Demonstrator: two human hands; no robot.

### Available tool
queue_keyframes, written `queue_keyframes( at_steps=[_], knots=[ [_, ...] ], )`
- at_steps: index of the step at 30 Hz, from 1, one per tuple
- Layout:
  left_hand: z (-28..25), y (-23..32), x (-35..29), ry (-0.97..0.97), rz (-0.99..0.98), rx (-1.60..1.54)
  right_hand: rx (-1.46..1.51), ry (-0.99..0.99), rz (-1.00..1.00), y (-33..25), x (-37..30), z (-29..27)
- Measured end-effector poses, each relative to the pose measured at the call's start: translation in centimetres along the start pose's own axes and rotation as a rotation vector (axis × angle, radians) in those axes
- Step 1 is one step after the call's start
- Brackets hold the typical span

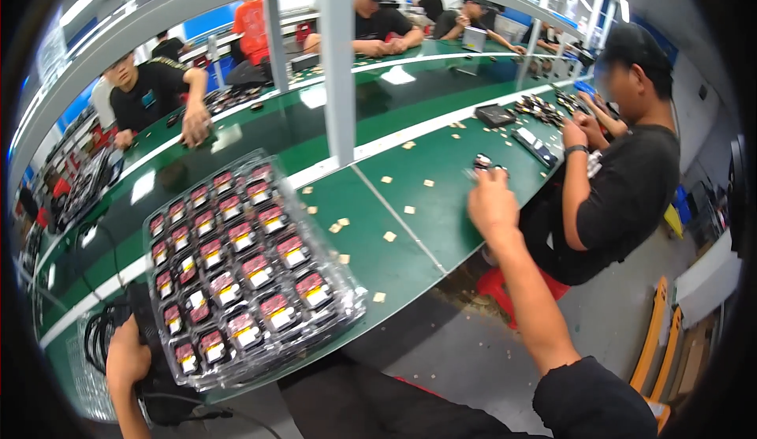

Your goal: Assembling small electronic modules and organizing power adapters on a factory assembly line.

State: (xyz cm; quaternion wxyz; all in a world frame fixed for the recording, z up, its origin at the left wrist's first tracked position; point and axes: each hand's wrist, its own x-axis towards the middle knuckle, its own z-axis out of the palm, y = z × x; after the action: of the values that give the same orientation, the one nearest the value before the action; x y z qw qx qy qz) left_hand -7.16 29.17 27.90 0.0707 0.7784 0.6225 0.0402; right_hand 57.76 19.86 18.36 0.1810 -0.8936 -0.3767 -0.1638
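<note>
My right hand (pixel 494 202) reaches far out to the right over the green table, its fingers closed around small dark pieces (pixel 482 161) with a shiny edge; their kind is too small to make out. My left hand (pixel 128 358) is at the lower left, against a black object (pixel 146 317) beside the tray. Its fingers are partly hidden, so its grip does not show. Between my hands lies a clear plastic tray (pixel 356 297), its pockets filled with rows of small black items bearing red, white and yellow labels (pixel 256 269).
Small beige squares (pixel 389 236) are scattered over the table. A grey post (pixel 337 68) rises behind the tray. Black cables (pixel 98 336) coil at left. On the right a co-worker (pixel 631 163) sits close, near a pile of small parts (pixel 540 109). Other people work across the line.
</note>
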Motion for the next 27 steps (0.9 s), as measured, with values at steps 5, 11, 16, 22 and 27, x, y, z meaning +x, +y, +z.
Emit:
queue_keyframes(
  at_steps=[5,11,16,22,27],
  knots=[
    [1.4,-2.2,0.2,0.031,0.044,0.006,-0.092,-0.085,0.087,3.4,-1.2,-0.8],
    [1.6,-0.7,0.7,0.078,0.028,-0.034,0.047,0.009,-0.031,5.1,-2.8,-1.3],
    [0.6,0.4,-1.7,0.361,-0.076,-0.235,0.205,-0.043,-0.121,3.7,-3.1,-2.0],
    [2.4,-7.5,-11.4,1.233,-0.237,-0.583,0.408,-0.052,-0.224,1.1,-7.7,-3.1],
    [17.1,-1.9,-17.7,1.468,-0.629,-0.996,0.612,-0.167,-0.355,-1.7,-10.1,-5.6]
  ],
)
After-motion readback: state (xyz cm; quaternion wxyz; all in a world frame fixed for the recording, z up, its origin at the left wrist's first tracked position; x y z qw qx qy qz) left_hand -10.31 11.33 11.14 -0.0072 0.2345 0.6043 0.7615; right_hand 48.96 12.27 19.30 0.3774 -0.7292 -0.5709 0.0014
